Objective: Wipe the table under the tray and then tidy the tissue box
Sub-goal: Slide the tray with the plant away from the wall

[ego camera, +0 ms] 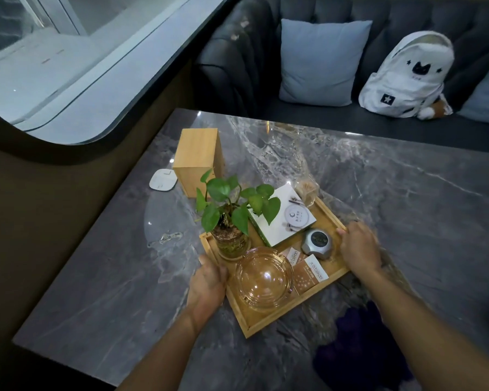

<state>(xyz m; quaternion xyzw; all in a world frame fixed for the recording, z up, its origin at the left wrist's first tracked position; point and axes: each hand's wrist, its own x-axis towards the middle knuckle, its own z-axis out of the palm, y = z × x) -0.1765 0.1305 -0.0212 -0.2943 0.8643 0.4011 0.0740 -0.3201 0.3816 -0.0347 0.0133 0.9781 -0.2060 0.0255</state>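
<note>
A wooden tray (268,320) sits on the grey marble table (393,193). It carries a potted green plant (232,221), a glass bowl (263,277), a white and green tissue pack (285,218), a small round grey device (318,240) and brown sachets (311,273). My left hand (208,280) grips the tray's left rim. My right hand (359,246) grips its right rim. A tall wooden tissue box (196,159) stands behind the tray, towards the table's left edge. A dark purple cloth (359,348) lies on the table under my right forearm.
A white square coaster-like pad (163,179) lies left of the wooden box. A small glass toothpick holder (309,193) stands at the tray's far corner. Beyond the table is a dark sofa with a blue cushion (319,60) and a white backpack (407,77). A window lies to the left.
</note>
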